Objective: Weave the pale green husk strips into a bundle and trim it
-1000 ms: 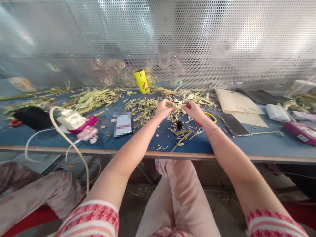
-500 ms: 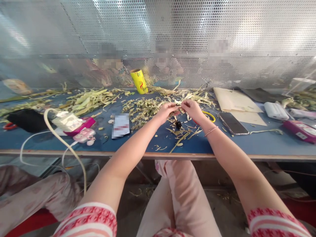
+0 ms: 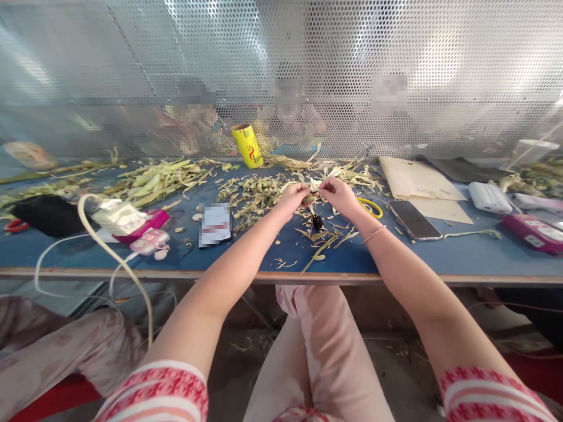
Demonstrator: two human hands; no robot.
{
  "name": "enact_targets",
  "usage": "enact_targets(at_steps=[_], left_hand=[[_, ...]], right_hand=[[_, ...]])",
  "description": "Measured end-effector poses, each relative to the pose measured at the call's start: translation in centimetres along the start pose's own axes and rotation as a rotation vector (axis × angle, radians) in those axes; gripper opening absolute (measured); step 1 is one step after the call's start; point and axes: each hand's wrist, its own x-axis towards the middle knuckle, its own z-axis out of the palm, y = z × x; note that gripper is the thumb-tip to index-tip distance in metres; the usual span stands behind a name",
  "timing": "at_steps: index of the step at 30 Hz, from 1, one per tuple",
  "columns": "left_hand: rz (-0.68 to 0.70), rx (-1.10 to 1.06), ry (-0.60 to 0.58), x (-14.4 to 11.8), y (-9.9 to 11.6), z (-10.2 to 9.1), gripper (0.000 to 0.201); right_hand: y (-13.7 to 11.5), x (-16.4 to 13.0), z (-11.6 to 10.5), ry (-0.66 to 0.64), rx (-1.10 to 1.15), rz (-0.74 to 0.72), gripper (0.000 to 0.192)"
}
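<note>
My left hand (image 3: pixel 294 199) is closed in a pinch on a small pale green plant piece (image 3: pixel 314 189). Opposite it, my right hand (image 3: pixel 338 194) has its fingertips pinched together at the other side of that piece; its exact shape is too small to make out. Dried green-and-cream plant scraps (image 3: pixel 259 190) lie heaped left of my hands and behind them. Just below the hands is a small black object (image 3: pixel 317 222) among loose strips, its kind unclear. A yellow ring (image 3: pixel 372 207) lies beside my right wrist, partly covered by it.
A yellow tube (image 3: pixel 247 145) stands tilted by the perforated metal screen (image 3: pixel 308 53). A phone (image 3: pixel 414 220), cardboard (image 3: pixel 417 179) and a white device (image 3: pixel 489 197) are on the right. To the left are a blurred packet (image 3: pixel 214 225), a pale cable (image 3: pixel 127 269) and a black bag (image 3: pixel 48 214).
My fingertips have drawn slightly apart, and more of the pale plant piece shows between them. The things on the table stay where they were.
</note>
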Motion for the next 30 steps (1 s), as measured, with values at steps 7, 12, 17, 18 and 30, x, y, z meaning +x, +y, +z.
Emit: enact_targets(at_steps=[7, 12, 17, 18, 30], left_hand=[[0.256, 0.389, 0.06, 0.3, -0.1, -0.2, 0.013], [0.292, 0.376, 0.039, 0.1, 0.0, 0.0, 0.008], [0.3, 0.287, -0.032, -0.1, -0.1, 0.2, 0.007], [0.301, 0.28, -0.042, -0.1, -0.1, 0.2, 0.006], [0.302, 0.312, -0.117, -0.9, 0.6, 0.6, 0.01]], right_hand=[[0.1, 0.1, 0.0, -0.017, -0.006, -0.034, 0.014], [-0.2, 0.0, -0.3, 0.008, -0.072, -0.131, 0.017], [0.0, 0.0, -0.5, 0.024, -0.12, -0.216, 0.016], [0.1, 0.0, -0.5, 0.032, -0.116, -0.238, 0.016], [-0.1, -0.1, -0.5, 0.041, -0.127, -0.374, 0.016]])
